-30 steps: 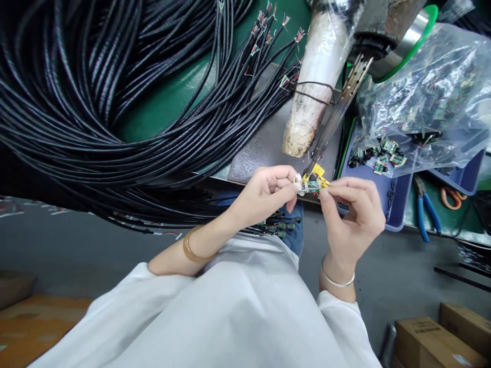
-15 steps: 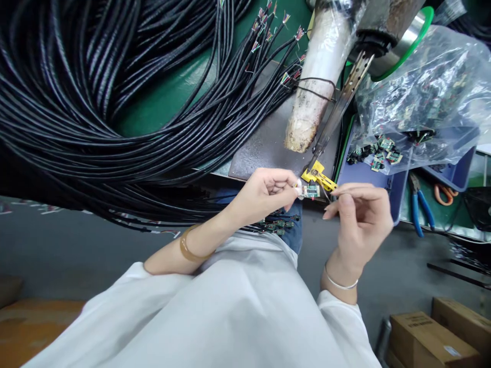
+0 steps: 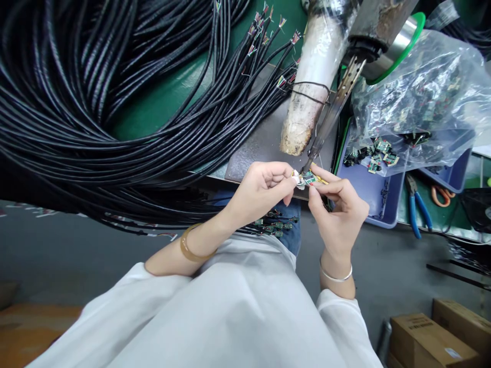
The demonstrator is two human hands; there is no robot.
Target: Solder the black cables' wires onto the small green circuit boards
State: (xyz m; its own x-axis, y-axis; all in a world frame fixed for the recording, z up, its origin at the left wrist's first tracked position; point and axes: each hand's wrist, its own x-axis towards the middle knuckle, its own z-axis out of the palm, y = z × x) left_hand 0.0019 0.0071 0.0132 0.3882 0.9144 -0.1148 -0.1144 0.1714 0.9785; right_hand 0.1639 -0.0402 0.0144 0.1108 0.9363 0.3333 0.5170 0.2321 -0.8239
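My left hand (image 3: 268, 186) is closed in a pinch at the end of some small wires, beside a small green circuit board (image 3: 310, 178). From the other side my right hand (image 3: 335, 207) pinches the board between thumb and fingers. The tip of a soldering iron (image 3: 333, 115) comes down from above to the wire side of the board. A yellow piece (image 3: 319, 174) lies behind the board, mostly covered by my right fingers. Whether the wires touch the board's pads is too small to tell.
Bundled black cables (image 3: 153, 138) fill the left. A taped white tube (image 3: 307, 97) and a solder spool (image 3: 402, 51) stand behind. To the right are a purple tray (image 3: 395, 209) with boards, a plastic bag (image 3: 422, 87), blue pliers (image 3: 418, 207) and orange-handled scissors (image 3: 443, 197).
My right hand has moved left and pinched the circuit board. The board has tilted and come up to the soldering iron's tip. The whole view has shifted slightly.
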